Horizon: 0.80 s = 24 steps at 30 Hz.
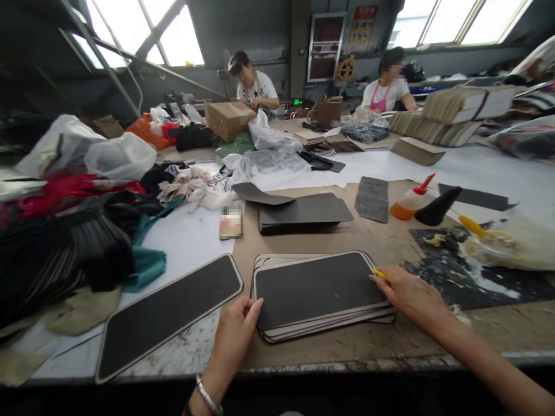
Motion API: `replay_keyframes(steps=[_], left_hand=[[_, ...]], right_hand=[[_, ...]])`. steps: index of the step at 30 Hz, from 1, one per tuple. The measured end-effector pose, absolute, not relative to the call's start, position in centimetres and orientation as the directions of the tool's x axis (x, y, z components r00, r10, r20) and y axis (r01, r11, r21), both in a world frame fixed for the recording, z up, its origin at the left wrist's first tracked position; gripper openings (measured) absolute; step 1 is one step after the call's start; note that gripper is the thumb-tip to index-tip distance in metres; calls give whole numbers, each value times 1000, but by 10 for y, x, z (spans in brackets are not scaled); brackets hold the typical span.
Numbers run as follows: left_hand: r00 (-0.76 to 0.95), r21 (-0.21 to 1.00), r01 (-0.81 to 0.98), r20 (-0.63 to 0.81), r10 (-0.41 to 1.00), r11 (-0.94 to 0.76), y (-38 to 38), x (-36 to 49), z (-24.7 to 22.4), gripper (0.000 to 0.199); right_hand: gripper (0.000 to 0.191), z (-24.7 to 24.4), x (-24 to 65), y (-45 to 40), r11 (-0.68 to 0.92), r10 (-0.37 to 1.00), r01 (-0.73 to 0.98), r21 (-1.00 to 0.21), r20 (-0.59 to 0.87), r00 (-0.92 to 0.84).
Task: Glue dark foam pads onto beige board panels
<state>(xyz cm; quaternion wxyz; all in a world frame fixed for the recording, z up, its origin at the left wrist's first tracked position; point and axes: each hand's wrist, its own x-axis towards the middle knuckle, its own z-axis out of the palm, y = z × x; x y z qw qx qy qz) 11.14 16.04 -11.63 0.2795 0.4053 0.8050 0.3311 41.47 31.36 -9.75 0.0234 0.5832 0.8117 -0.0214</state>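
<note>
A stack of light-edged panels with a black top sheet (316,292) lies on brown paper. At its left edge, my left hand (238,323) has thumb and fingers pressed together on the panels' rim. My right hand (401,289) is closed on a small yellow tool (380,274) at the stack's right edge; most of the tool is hidden in the fingers. Another black panel with a pale border (169,318) lies slanted to the left. Behind the stack sits a pile of dark sheets (306,211), one of them askew on top.
An orange glue bottle (405,207), a black cone (437,207) and a yellow-handled brush (472,225) stand or lie at the right. Black cloth (65,254) is heaped at the left. Two people work across the table, near a cardboard box (229,118).
</note>
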Motion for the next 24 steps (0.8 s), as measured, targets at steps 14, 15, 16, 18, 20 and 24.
replay_keyframes(steps=[14,15,16,18,20,24], left_hand=[[-589,819,405,-106,801,407,155,117,-124,28],[-601,840,380,-94,793,387,156,116,-123,29],[-610,870,333,-97,787,365,157,115,-122,32],[-601,926,177,-167,782,334,158,112,-120,39],[-560,939,-4,-286,777,343,158,107,-120,46],[-510,902,-156,-422,750,402,153,96,-125,52]], right_hand=[[29,-99,418,320,285,947,957,-47,-141,-289],[29,-97,417,321,296,941,953,-65,-149,-303],[29,-95,417,321,304,936,949,-82,-162,-313],[30,-90,416,322,307,925,945,-113,-200,-324],[31,-87,415,322,300,919,944,-135,-226,-324],[31,-87,413,324,282,929,949,-138,-207,-306]])
